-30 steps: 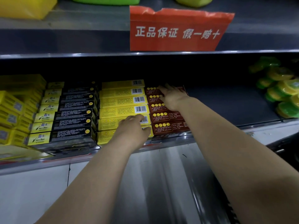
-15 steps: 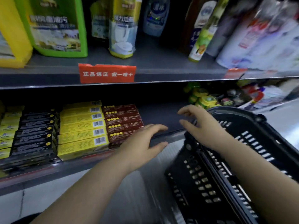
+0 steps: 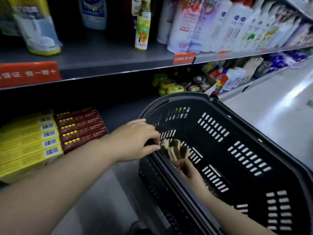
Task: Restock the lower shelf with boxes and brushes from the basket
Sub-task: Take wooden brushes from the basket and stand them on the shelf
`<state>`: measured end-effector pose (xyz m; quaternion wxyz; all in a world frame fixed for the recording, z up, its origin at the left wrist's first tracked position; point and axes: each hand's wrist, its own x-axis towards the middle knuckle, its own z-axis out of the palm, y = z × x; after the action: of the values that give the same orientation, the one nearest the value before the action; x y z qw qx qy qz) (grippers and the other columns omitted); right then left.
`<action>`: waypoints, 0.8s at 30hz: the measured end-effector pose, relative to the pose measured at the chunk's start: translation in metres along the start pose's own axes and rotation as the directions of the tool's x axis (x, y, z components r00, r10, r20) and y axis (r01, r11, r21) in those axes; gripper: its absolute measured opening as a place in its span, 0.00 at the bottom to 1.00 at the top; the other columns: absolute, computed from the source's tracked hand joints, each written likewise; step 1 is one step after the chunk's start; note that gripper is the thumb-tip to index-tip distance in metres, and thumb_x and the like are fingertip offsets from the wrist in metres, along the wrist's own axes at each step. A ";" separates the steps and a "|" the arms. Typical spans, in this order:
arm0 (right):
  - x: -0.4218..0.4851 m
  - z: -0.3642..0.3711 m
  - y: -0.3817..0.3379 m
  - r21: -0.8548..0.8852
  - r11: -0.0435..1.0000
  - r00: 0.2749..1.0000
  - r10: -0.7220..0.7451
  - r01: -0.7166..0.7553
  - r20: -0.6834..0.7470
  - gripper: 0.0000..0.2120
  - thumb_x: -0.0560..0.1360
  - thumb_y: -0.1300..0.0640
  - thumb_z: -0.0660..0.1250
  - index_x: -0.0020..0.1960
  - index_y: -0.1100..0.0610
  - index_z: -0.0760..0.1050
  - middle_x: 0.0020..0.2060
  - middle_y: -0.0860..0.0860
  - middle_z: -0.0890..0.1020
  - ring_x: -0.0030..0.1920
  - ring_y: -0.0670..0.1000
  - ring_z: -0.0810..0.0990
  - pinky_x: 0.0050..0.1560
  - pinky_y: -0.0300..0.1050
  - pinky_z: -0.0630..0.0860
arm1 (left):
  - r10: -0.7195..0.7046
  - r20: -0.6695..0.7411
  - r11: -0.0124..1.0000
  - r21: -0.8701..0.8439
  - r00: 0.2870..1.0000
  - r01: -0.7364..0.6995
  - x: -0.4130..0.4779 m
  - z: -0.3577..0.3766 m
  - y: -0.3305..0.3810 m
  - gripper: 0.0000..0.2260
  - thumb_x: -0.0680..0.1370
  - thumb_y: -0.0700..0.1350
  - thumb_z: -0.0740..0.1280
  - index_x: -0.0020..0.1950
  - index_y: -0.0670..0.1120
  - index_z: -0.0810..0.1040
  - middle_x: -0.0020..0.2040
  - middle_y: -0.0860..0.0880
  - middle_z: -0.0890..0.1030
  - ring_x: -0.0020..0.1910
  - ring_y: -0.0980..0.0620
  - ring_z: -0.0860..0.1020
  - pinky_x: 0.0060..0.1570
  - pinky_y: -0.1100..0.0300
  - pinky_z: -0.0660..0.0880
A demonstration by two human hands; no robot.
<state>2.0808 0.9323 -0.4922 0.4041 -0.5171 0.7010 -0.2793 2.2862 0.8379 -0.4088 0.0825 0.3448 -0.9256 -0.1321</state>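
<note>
While gripped, brushes (image 3: pixel 174 149) between hands.

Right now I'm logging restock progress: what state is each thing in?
Basket: tilted toward the shelf, nearly empty.
Brushes: bunched inside the basket, between both hands.
Left hand: fingers at the brushes.
Right hand: fingers under the brushes.
Yellow boxes: stacked in a row on the shelf.
Brown boxes: stacked beside them.
</note>
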 end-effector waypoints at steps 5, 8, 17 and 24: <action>0.009 0.018 0.038 -0.077 0.966 0.955 0.255 -0.246 0.153 0.09 0.75 0.61 0.66 0.52 0.55 0.69 0.50 0.53 0.75 0.50 0.50 0.74 0.51 0.41 0.73 | -0.004 0.198 0.999 -0.044 0.980 0.013 0.008 -0.003 0.010 0.12 0.76 0.61 0.61 0.35 0.58 0.73 0.32 0.59 0.74 0.34 0.62 0.72 0.38 0.59 0.72; 0.038 0.025 0.057 -0.285 0.934 0.958 0.258 -0.215 0.121 0.29 0.71 0.49 0.70 0.66 0.60 0.66 0.60 0.55 0.73 0.59 0.53 0.74 0.57 0.42 0.73 | -0.034 0.263 0.997 -0.063 0.964 0.052 0.012 0.011 0.015 0.09 0.77 0.59 0.62 0.50 0.57 0.76 0.35 0.58 0.76 0.34 0.63 0.71 0.34 0.62 0.68; 0.105 0.061 0.091 -0.563 0.814 0.956 0.262 -0.145 0.133 0.34 0.73 0.47 0.66 0.72 0.57 0.54 0.56 0.57 0.78 0.54 0.57 0.78 0.49 0.43 0.71 | -0.230 0.292 0.887 -0.330 0.929 0.323 0.016 0.041 0.014 0.05 0.78 0.49 0.63 0.53 0.57 0.75 0.43 0.57 0.79 0.43 0.61 0.77 0.46 0.59 0.76; 0.088 0.006 0.031 -0.123 0.991 0.996 0.056 -0.047 0.065 0.25 0.72 0.51 0.71 0.66 0.52 0.67 0.53 0.49 0.79 0.54 0.50 0.79 0.54 0.46 0.76 | -0.390 0.306 0.786 -0.381 0.869 0.487 0.025 0.048 0.005 0.10 0.80 0.48 0.59 0.61 0.54 0.72 0.54 0.56 0.76 0.53 0.56 0.76 0.55 0.58 0.73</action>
<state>2.0581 0.8581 -0.5452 0.4028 -0.5316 0.7155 -0.2078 2.2528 0.8345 -0.4510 0.0276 0.5069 -0.7671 -0.3922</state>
